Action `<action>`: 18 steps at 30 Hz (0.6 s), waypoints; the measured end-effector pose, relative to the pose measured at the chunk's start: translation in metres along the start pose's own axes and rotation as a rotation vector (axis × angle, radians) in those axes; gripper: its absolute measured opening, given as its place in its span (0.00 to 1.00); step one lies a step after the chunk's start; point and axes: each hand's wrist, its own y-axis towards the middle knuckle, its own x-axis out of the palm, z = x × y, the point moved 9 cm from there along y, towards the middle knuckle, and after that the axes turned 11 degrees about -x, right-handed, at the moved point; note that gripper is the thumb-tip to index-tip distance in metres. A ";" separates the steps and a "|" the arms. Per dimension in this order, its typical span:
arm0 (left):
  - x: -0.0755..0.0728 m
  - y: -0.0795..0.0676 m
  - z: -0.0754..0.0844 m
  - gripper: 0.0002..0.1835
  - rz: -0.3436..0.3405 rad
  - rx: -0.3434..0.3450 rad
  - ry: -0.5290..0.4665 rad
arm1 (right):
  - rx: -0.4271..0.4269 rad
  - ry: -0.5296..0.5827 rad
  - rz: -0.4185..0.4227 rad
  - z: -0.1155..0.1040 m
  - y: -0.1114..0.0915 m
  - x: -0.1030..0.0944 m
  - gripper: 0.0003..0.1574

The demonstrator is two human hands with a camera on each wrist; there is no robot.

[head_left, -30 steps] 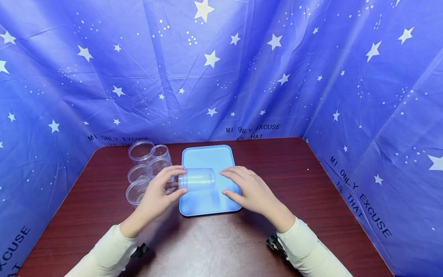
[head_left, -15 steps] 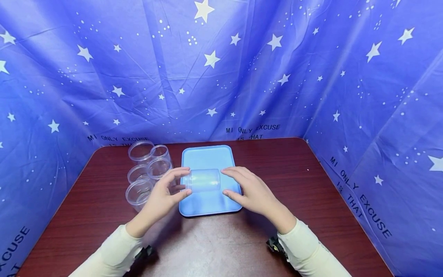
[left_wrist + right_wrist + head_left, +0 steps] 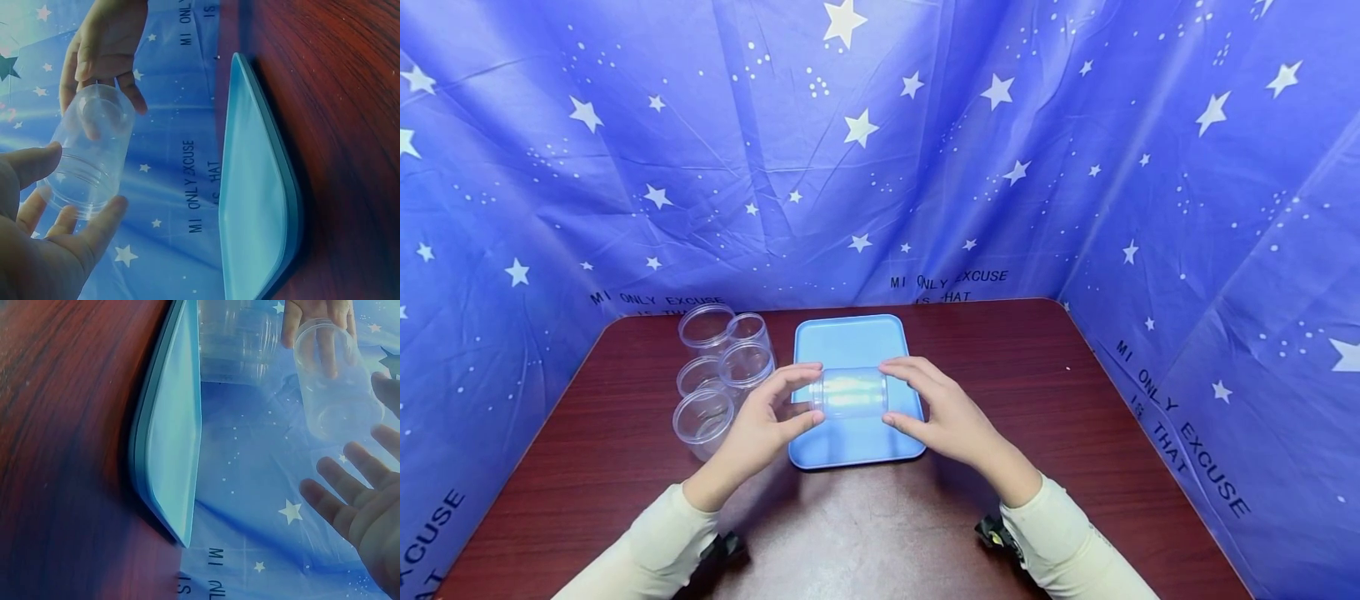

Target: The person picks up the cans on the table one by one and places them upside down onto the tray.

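Observation:
A clear plastic jar point(image 3: 853, 393) lies sideways in the air above the blue tray point(image 3: 857, 446). My left hand point(image 3: 756, 425) grips it around the threaded mouth end, thumb on the near side and fingers on the far side in the head view. At the jar's base is my right hand point(image 3: 951, 421), its fingertips right at that end. The right wrist view shows this hand's fingers point(image 3: 340, 481) spread and relaxed beside the jar point(image 3: 337, 394). In the left wrist view the jar point(image 3: 94, 144) is see-through, with nothing visible inside.
Several clear open jars point(image 3: 703, 417) stand grouped on the table left of the tray, partly hidden by the left hand. The dark red wooden table point(image 3: 1022, 358) reaches back to a blue star-patterned curtain point(image 3: 775, 167). A tiny white speck point(image 3: 1067, 367) lies at the right.
The left hand has carried the jar rightward over the tray, so its base now reaches the right hand's fingertips. My right hand has stayed almost still.

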 end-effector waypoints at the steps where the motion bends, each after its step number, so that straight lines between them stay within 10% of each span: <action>1: 0.001 0.000 0.000 0.28 -0.005 0.002 -0.006 | -0.002 0.011 0.002 0.000 0.000 0.000 0.39; 18: 0.004 -0.001 0.000 0.28 -0.034 0.025 -0.021 | -0.026 0.226 0.067 0.001 0.001 0.003 0.39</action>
